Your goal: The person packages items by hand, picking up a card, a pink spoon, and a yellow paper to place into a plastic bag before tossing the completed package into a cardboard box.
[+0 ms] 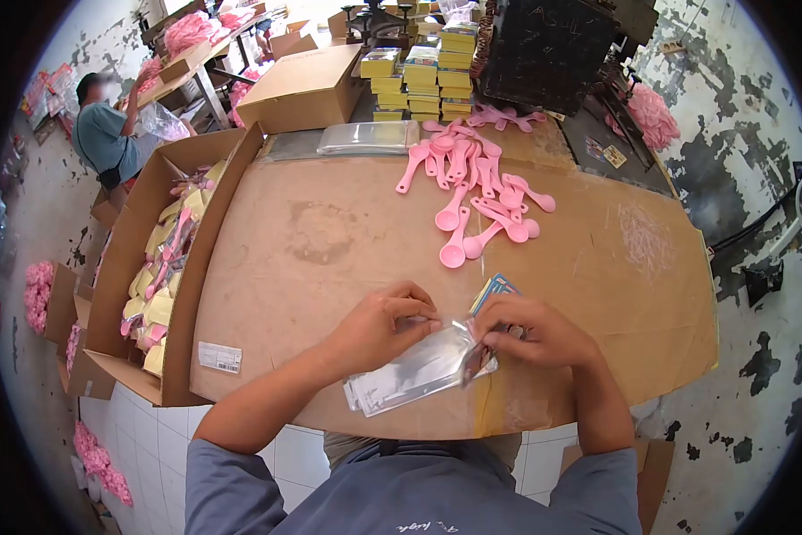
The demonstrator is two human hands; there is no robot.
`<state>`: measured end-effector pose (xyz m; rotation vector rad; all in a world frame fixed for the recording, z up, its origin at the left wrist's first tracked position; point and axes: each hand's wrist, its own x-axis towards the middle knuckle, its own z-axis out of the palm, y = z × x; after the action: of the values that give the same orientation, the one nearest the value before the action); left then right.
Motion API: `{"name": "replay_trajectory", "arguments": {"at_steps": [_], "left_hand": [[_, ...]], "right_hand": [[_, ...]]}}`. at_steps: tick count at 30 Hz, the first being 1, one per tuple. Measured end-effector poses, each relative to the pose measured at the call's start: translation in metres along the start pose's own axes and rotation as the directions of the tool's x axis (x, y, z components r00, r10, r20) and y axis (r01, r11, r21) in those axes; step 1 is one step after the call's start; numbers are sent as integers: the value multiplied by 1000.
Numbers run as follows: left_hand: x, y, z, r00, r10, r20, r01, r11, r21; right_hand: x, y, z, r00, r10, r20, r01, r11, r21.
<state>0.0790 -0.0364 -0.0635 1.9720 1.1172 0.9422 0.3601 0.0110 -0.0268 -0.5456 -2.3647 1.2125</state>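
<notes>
A small stack of clear plastic bags (pixel 401 382) lies on the cardboard-covered table in front of me. My left hand (pixel 381 328) is closed, with thumb and fingertips pinching the upper edge of a clear bag. My right hand (pixel 536 332) is closed on the crumpled right end of the clear plastic. Just beyond its knuckles sits a printed card or packet (pixel 493 291) with blue and yellow on it, partly covered by that hand. Farther up the table is a pile of pink plastic measuring spoons (pixel 459 160), the nearest ones close above my hands.
An open carton (pixel 206 267) at the left holds pale yellow packets with pink spoons. Plastic sleeves (pixel 370 137), a closed cardboard box (pixel 301 85) and stacked yellow packets (pixel 421 76) line the back. Another person (pixel 106 134) sits far left. A black machine (pixel 548 49) stands at the back right.
</notes>
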Motion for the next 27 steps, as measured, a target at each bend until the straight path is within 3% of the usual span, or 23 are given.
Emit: {"name": "replay_trajectory", "arguments": {"at_steps": [2,5,8,11,14,16,17,20,23,27], "left_hand": [[0,-2,-2,999,-25,-28,25,1000,-7],[2,5,-8,949,-314,-32,299,928,-224],[5,6,-13,949,-315,33,275,770,-576],[4,12,-14,934,-343,96,334,752,-569],[3,16,-9,923,-364,125,378,795,-475],[4,19,-5,920,-372,123,384,798,-464],[4,20,-3,919,-375,123,388,800,-458],[4,16,4,913,-381,146,401,769,-499],[6,31,0,908,-389,156,415,780,-469],[3,30,6,960,-255,117,280,900,-333]], "right_hand": [[2,2,6,996,37,79,-19,977,-211],[1,6,7,998,44,55,-30,975,-220],[-1,0,8,989,131,-69,-134,990,-41],[-2,7,4,929,207,-308,-239,968,-71],[1,12,8,818,231,-527,-208,973,103],[1,11,10,782,269,-562,-183,961,206],[1,10,10,762,291,-578,-168,952,257],[0,8,10,808,86,-584,-116,993,-15],[1,-4,8,881,22,-472,-132,971,-201],[6,-2,16,922,-57,-383,-16,983,-184]]}}
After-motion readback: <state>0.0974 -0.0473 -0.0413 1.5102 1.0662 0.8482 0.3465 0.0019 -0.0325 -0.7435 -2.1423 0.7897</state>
